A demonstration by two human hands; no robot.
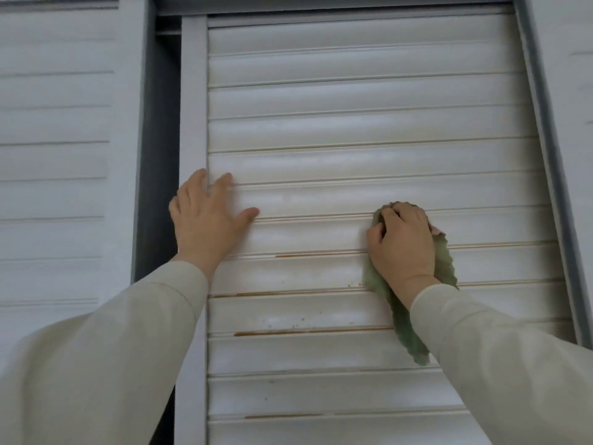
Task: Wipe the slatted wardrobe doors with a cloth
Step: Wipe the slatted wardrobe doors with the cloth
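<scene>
Gripping green cloth (407, 319) against slatted door (353, 130), right hand (401, 248); left hand (208, 216) flat beside.

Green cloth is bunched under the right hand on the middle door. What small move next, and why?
Probably slide the green cloth down and left with the right hand along the groove just below it. A brown streak shows in that groove and more below, with specks near the cloth. The left hand lies flat on the middle door, seemingly bracing it.

Dark gap (160, 139), soft daylight
</scene>
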